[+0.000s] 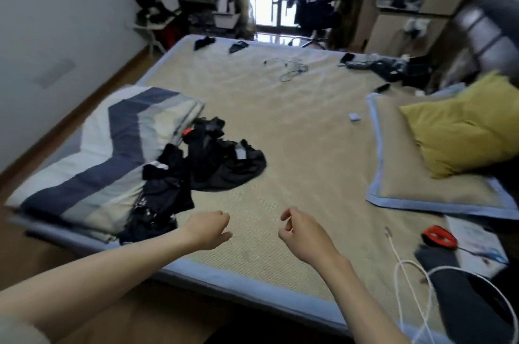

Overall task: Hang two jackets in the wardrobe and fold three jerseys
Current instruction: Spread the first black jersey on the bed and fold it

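Note:
A heap of black clothes lies on the bed's woven mat, left of centre, partly resting on a folded striped quilt. The separate garments in it cannot be told apart. My left hand hovers over the mat just below the heap, fingers curled into a loose fist, holding nothing. My right hand hangs to its right, fingers bent but apart, empty. Neither hand touches the clothes.
A yellow pillow lies on a mat-covered pillow at right. White cables and a red object lie at the near right. Small dark items and cords sit near the bed's far edge. An office chair stands by the window.

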`<state>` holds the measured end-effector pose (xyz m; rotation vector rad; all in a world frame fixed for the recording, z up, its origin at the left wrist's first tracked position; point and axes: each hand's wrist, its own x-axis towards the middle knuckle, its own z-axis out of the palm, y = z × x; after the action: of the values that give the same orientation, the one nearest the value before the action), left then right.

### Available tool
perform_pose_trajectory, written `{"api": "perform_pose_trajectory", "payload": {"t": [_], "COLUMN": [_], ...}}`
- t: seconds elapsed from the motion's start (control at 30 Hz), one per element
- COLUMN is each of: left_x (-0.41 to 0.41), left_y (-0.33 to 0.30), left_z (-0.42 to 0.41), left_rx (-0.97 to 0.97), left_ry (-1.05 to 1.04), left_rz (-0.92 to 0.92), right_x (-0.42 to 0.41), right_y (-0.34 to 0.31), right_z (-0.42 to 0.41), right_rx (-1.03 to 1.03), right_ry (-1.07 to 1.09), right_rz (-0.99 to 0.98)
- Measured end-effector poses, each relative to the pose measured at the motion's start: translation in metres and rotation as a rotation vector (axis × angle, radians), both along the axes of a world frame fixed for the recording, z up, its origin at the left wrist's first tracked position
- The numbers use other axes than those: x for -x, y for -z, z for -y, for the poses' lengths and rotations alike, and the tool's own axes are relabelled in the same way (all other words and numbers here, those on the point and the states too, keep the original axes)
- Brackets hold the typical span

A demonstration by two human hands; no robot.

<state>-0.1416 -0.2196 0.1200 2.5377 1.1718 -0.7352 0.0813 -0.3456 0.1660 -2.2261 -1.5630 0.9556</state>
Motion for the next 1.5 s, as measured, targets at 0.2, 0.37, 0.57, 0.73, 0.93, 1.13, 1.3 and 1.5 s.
{"api": "perform_pose_trajectory", "payload": {"t": [0.2,0.37,0.57,0.73,0.93,1.13,1.3,1.5], "left_x": [0.054,0.095,0.146,0.185,0.218,0.240,0.228,0.185], "left_y": [0.019,0.033,0.034,0.046,0.090,0.132,0.157,0.188], "left_z": [-0.053,-0.059,-0.058,-0.072,-0.138,-0.260,-0.327,-0.388], "left_rx": [0.057,0.113,0.122,0.142,0.175,0.199,0.176,-0.046], "left_ry": [-0.179,-0.354,-0.575,-0.671,-0.624,-0.494,-0.368,-0.245], "left_rz": [0.000,0.001,-0.076,-0.127,-0.126,-0.063,-0.089,-0.083], "right_x": [0.036,0.052,0.090,0.130,0.163,0.181,0.191,0.183], "right_y": [0.018,0.035,0.063,0.080,0.104,0.117,0.121,0.138], "right_z": [-0.076,-0.123,-0.195,-0.237,-0.273,-0.300,-0.310,-0.295], "right_rx": [0.060,0.113,0.130,0.171,0.230,0.287,0.315,0.382], "right_ry": [-0.116,-0.255,-0.428,-0.486,-0.418,-0.208,-0.062,0.074], "right_rz": [0.000,0.052,0.042,0.029,0.020,0.032,0.037,0.038]}}
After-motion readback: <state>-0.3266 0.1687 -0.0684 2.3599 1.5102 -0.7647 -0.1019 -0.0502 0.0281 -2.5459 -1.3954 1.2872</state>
